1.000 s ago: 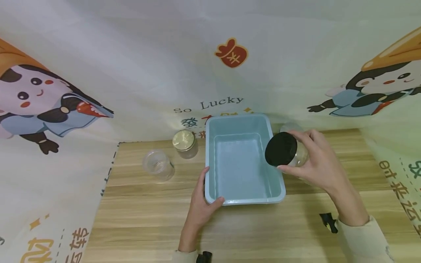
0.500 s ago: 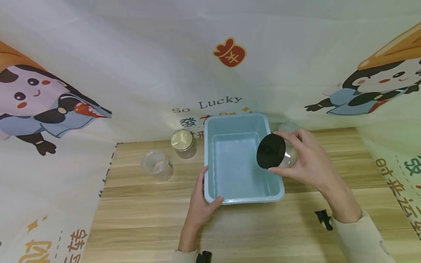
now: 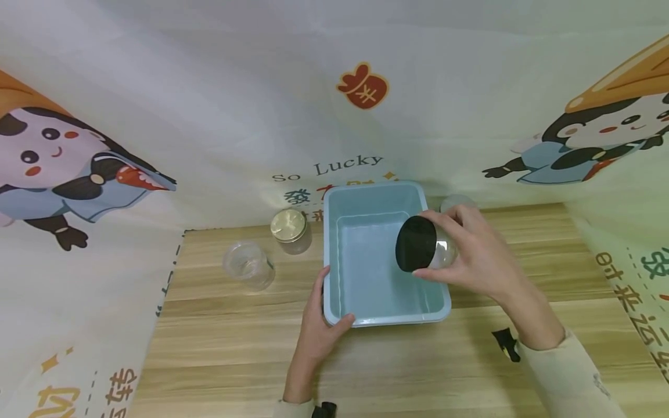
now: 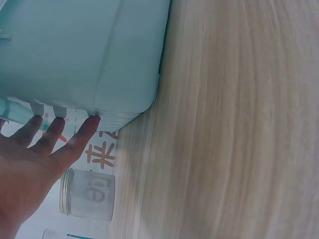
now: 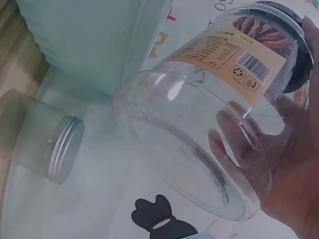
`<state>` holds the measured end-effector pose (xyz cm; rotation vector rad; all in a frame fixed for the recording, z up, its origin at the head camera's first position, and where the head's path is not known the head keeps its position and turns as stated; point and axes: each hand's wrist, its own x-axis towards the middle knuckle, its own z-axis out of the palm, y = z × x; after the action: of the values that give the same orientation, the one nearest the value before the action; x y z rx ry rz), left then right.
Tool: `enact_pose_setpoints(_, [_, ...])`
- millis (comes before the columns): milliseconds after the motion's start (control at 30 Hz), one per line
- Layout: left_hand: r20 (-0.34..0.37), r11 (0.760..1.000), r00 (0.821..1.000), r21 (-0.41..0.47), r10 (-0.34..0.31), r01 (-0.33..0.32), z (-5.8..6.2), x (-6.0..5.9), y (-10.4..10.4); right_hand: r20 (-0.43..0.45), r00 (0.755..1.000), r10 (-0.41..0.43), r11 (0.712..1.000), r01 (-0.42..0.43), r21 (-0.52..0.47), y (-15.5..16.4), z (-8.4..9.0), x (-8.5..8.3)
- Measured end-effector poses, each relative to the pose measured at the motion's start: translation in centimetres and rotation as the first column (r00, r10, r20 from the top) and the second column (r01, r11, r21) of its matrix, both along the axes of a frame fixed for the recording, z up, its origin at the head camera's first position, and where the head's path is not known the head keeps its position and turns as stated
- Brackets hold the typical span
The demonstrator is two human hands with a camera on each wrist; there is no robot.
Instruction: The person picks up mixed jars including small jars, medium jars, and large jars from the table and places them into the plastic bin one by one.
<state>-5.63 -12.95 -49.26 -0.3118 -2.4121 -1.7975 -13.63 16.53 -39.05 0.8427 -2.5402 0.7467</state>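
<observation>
My right hand (image 3: 473, 255) grips a clear jar with a black lid (image 3: 416, 244), tilted on its side, lid toward the left, above the right part of a light blue plastic tub (image 3: 334, 255). In the right wrist view the empty jar (image 5: 199, 129) bears an orange label, with my fingers (image 5: 294, 164) wrapped round it. My left hand (image 3: 320, 316) holds the tub's near left corner, thumb on the front rim. In the left wrist view my fingers (image 4: 60, 144) rest against the tub's outer wall (image 4: 89, 55).
A clear jar with a gold lid (image 3: 290, 230) and a clear lidless jar (image 3: 248, 265) stand left of the tub on the wooden table (image 3: 235, 348). Another jar with a silver lid (image 3: 456, 202) (image 5: 42, 144) lies behind the tub at right. Printed cloth hangs behind.
My right hand has carried the black-lidded jar leftward, from beside the tub's right rim to above its inside. The left hand has stayed on the tub's corner.
</observation>
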Motion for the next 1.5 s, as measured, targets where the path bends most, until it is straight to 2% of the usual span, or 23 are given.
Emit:
enact_pose_setpoints(300, [0.013,1.0,1.0,0.02,-0.004,0.003,-0.1,0.0,0.0,0.06,0.998,-0.008,0.999,0.006,0.044,-0.8,0.3,0.0])
enact_pose_setpoints(533, [0.028,0.999,1.0,0.032,-0.004,0.003,-0.1,0.0,-0.1,0.046,0.999,0.009,0.999,-0.011,0.043,-1.9,0.4,-0.1])
enact_pose_setpoints(767, [0.003,0.999,1.0,0.04,-0.003,0.003,-3.5,-0.7,-0.3,0.028,0.999,0.024,0.997,-0.026,0.075,-3.0,0.3,-0.1])
enact_pose_setpoints(900, [0.005,0.999,1.0,0.032,0.0,0.0,-4.4,-0.8,-0.5,0.025,1.0,0.007,0.996,-0.009,0.087,-3.2,0.5,0.0])
enact_pose_setpoints(1267, [0.004,0.999,1.0,0.051,0.003,-0.004,-4.7,-0.9,-0.6,0.034,0.999,-0.026,0.989,0.02,0.148,-4.2,0.8,0.1])
enact_pose_setpoints(1500, [-0.016,0.996,1.0,0.083,-0.006,0.007,-4.7,-0.9,-0.5,0.02,1.0,-0.012,0.983,0.008,0.185,-5.1,0.9,0.1])
